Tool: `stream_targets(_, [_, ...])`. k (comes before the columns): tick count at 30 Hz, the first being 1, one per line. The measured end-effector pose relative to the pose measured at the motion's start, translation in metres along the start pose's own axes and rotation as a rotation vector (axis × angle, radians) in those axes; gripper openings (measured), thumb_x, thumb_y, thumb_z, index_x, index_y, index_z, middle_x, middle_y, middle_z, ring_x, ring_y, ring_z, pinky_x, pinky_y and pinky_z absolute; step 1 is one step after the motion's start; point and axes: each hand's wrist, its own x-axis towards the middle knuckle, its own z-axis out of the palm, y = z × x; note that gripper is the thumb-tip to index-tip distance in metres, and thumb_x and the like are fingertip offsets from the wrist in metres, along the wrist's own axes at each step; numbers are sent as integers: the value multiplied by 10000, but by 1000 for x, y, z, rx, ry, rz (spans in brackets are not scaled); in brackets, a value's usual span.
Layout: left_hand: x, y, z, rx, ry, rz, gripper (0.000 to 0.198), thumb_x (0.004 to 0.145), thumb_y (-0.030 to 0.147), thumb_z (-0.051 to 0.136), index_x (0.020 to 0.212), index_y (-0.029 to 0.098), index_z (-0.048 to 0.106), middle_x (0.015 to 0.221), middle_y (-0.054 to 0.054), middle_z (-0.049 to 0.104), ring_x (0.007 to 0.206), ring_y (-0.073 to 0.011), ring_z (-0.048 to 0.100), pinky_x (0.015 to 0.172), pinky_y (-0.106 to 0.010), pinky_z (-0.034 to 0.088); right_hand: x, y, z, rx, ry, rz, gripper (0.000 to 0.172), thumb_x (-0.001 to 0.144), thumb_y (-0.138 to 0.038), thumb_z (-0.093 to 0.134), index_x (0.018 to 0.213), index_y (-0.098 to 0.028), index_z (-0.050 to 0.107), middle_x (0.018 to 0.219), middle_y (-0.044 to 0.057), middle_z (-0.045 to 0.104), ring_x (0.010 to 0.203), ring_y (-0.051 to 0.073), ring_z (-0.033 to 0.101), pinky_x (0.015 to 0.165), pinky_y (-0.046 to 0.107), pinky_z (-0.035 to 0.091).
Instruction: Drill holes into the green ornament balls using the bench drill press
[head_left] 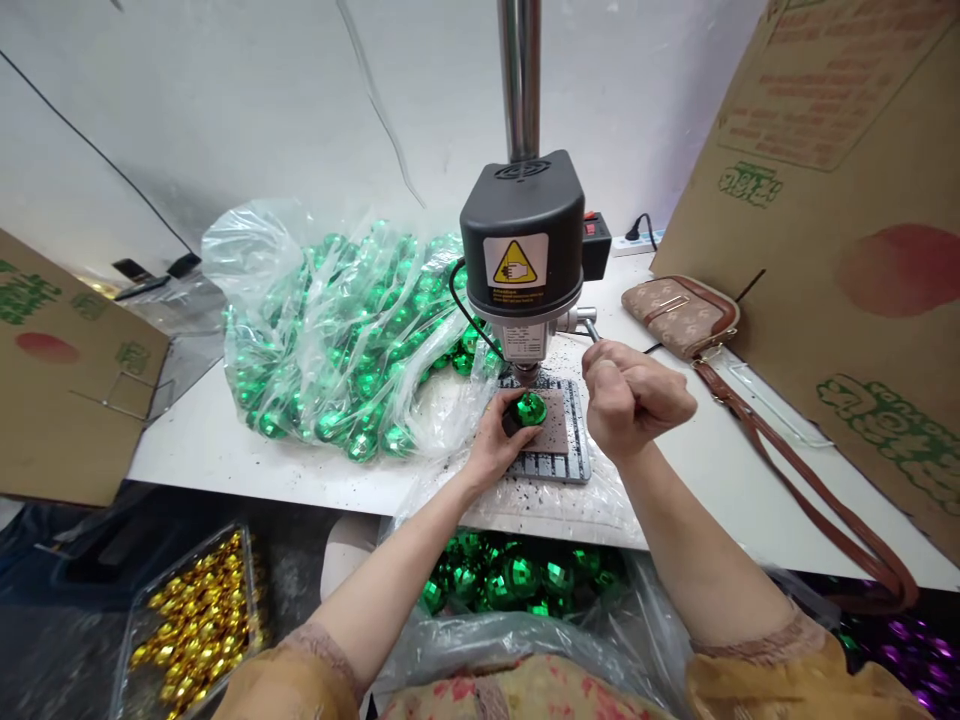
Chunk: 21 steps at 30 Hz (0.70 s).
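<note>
A small bench drill press [523, 250] stands on a white table [225, 440]. My left hand [496, 438] is closed round a green faceted ball [532, 407], holding it on the drill's base plate [568, 455] right under the spindle. My right hand [630, 398] is clenched in a fist on the drill's metal feed lever [590, 327] at the machine's right side. Dark shavings are scattered over the base plate and the table around it.
A clear plastic bag [330, 320] full of green balls lies left of the drill. Another bag of green balls [517, 580] sits at my lap. A tray of gold balls [191, 610] is lower left. A brown purse [679, 315] with strap and cardboard boxes [847, 220] stand right.
</note>
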Motion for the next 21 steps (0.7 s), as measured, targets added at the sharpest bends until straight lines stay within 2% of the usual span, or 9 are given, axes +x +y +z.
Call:
stream_targets(2, [-1, 0, 1, 5, 1, -3, 487, 827, 257, 789, 1254, 211, 561, 1214, -88, 673, 1155, -245, 658, 1035, -438, 525, 15, -4, 4, -27, 15, 132, 470, 882, -122, 592, 528, -179, 288, 475, -69, 289, 406, 36, 328, 421, 245, 298])
stream_targets(5, [-3, 1, 2, 28, 19, -7, 496, 814, 249, 797, 1249, 218, 560, 1224, -82, 665, 1153, -240, 657, 1037, -438, 524, 46, -6, 13, -19, 53, 407, 454, 888, -282, 671, 532, -207, 401, 459, -64, 379, 417, 61, 365, 411, 276, 281])
stream_targets(7, [-5, 1, 4, 49, 62, -19, 515, 796, 243, 811, 1242, 224, 557, 1217, -77, 662, 1133, -239, 660, 1017, -434, 530, 63, -3, 19, 4, 81, 499, 496, 854, -388, 719, 529, -223, 383, 440, -70, 372, 386, 63, 316, 376, 293, 254])
stream_targets(11, [-9, 0, 5, 93, 179, -8, 495, 785, 256, 818, 1198, 229, 546, 1165, -67, 651, 1083, -238, 657, 970, -429, 536, 74, 5, 24, 27, 90, 518, 514, 852, -440, 719, 531, -230, 376, 427, -76, 341, 353, 51, 276, 332, 291, 218])
stream_targets(16, [-13, -4, 3, 207, 387, 148, 463, 792, 330, 822, 1133, 226, 527, 1117, -75, 603, 1075, -251, 632, 955, -446, 532, 69, 10, 22, 18, 110, 452, 515, 844, -458, 724, 532, -227, 385, 420, -76, 347, 345, 45, 300, 330, 274, 209])
stream_targets(21, [-22, 1, -1, 292, 415, 333, 422, 855, 364, 772, 1155, 234, 507, 1166, -99, 604, 1136, -264, 631, 984, -481, 530, 69, 9, 21, 9, 105, 470, 492, 870, -446, 698, 545, -232, 398, 433, -78, 366, 348, 47, 301, 334, 283, 218])
